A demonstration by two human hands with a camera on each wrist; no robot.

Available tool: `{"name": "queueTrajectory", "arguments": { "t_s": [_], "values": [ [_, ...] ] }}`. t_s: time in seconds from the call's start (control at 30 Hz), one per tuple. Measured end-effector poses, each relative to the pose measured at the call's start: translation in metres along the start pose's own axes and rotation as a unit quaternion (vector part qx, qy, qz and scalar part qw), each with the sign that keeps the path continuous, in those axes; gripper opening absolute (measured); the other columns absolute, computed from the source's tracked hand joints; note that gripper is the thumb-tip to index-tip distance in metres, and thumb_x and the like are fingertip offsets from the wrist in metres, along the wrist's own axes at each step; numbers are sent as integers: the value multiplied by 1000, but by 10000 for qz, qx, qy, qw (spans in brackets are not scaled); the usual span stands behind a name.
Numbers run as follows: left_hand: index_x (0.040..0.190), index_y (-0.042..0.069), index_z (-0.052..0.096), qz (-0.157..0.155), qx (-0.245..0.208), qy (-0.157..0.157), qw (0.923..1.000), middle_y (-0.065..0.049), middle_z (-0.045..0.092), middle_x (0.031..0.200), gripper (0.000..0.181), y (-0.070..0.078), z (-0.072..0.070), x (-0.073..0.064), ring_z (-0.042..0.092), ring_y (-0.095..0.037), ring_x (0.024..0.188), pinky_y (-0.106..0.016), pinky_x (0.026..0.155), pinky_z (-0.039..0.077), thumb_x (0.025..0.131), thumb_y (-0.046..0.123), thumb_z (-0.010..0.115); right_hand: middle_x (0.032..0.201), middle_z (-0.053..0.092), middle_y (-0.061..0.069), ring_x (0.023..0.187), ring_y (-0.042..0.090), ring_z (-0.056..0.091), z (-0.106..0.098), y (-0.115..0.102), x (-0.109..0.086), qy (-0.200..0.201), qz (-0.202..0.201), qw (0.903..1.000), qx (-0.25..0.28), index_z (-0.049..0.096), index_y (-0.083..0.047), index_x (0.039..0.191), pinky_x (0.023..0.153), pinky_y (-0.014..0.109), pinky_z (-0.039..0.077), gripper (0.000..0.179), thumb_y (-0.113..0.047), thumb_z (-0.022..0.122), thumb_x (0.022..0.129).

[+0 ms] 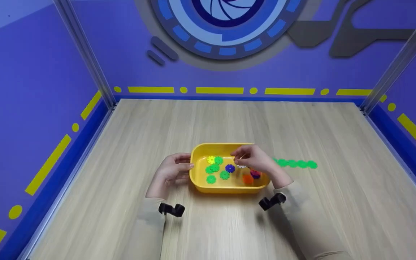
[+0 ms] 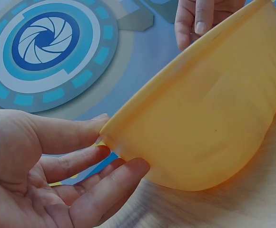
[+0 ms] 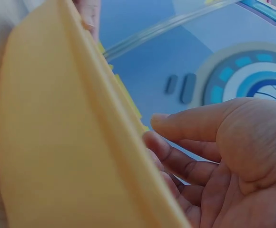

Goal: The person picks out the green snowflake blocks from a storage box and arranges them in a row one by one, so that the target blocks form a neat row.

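Note:
A yellow plastic bin sits on the table with several small notched discs inside. My left hand pinches its left end, thumb at the rim and fingers against the outer wall. Over the bin's right half is my right hand, fingers bent downward. Its thumb and index fingertips stand slightly apart in the right wrist view, with no piece visible between them. Just under these fingers lies a white disc, partly covered. Green discs, a yellow disc and a purple disc lie farther left.
A row of joined green discs lies on the wooden table right of the bin, partly behind the right forearm. An orange piece and a pink disc are in the bin's right end. Blue printed walls enclose the table.

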State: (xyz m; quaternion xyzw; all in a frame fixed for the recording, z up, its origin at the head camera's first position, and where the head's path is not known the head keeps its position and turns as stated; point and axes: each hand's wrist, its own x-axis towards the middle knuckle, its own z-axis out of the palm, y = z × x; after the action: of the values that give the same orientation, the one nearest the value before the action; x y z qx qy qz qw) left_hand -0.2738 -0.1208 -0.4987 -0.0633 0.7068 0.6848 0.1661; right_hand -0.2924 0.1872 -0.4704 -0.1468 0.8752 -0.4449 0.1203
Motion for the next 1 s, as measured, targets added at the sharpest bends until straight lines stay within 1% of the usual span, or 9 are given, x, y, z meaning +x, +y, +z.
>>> {"name": "queueTrajectory", "arguments": {
  "t_s": [0.07, 0.17, 0.27, 0.47, 0.63, 0.77, 0.9, 1.0],
  "values": [
    [139, 2, 60, 7, -9, 0, 10000, -22, 65, 131, 47, 0, 0, 0, 74, -25, 96, -32, 72, 65, 93, 1, 71, 99, 74, 10, 83, 17, 62, 5, -2, 2, -26, -70, 9998, -179, 74, 0, 116, 73, 21, 53, 23, -7, 73, 94],
    [140, 1, 58, 2, -41, -12, 10000, -23, 64, 132, 48, 1, 0, -1, 73, -25, 96, -33, 73, 66, 94, 0, 70, 99, 75, 8, 84, 16, 63, 11, -5, 4, -107, -126, 9991, -398, 74, -2, 115, 74, 22, 53, 23, -7, 75, 92],
    [141, 1, 58, -13, -59, -22, 10000, -24, 63, 134, 48, 2, 1, -1, 73, -26, 97, -33, 75, 66, 94, 0, 70, 98, 76, 7, 84, 15, 65, 16, -6, 6, -267, -127, 9984, -477, 75, -3, 114, 76, 24, 55, 23, -7, 75, 92],
    [140, 2, 59, -61, -45, -2, 10000, -21, 65, 132, 47, 2, 1, 0, 73, -26, 97, -34, 74, 66, 94, 0, 70, 96, 76, 9, 86, 16, 69, 25, -6, 11, -569, -353, 9963, -546, 75, 0, 109, 80, 29, 60, 21, -2, 77, 88],
    [140, 2, 59, -59, -84, -14, 9999, -21, 65, 131, 47, 1, 1, 0, 73, -26, 97, -35, 75, 66, 94, 0, 70, 98, 75, 7, 87, 15, 66, 35, -7, 12, -559, -207, 9945, -859, 77, -4, 105, 83, 32, 60, 19, 0, 76, 87],
    [140, 1, 59, -42, -73, -9, 10000, -22, 65, 131, 48, 2, 1, -1, 74, -26, 97, -36, 74, 66, 93, 0, 70, 97, 74, 6, 84, 14, 62, 42, -7, 13, -516, -167, 9907, -1246, 77, -8, 104, 82, 32, 57, 22, 1, 78, 83],
    [140, 2, 59, -37, -28, 6, 10000, -21, 65, 131, 49, 2, 1, -1, 74, -27, 98, -36, 75, 66, 93, 0, 71, 96, 73, 5, 83, 14, 60, 47, -6, 14, -517, -359, 9854, -1584, 77, -9, 102, 80, 33, 57, 27, 4, 79, 79],
    [140, 1, 59, -18, -8, 7, 10000, -22, 65, 131, 48, 2, 0, -1, 74, -27, 99, -36, 75, 66, 93, 0, 71, 97, 73, 5, 85, 15, 60, 50, -5, 14, -568, -603, 9809, -1759, 77, -9, 103, 82, 35, 58, 28, 5, 79, 79]
  ]
}}
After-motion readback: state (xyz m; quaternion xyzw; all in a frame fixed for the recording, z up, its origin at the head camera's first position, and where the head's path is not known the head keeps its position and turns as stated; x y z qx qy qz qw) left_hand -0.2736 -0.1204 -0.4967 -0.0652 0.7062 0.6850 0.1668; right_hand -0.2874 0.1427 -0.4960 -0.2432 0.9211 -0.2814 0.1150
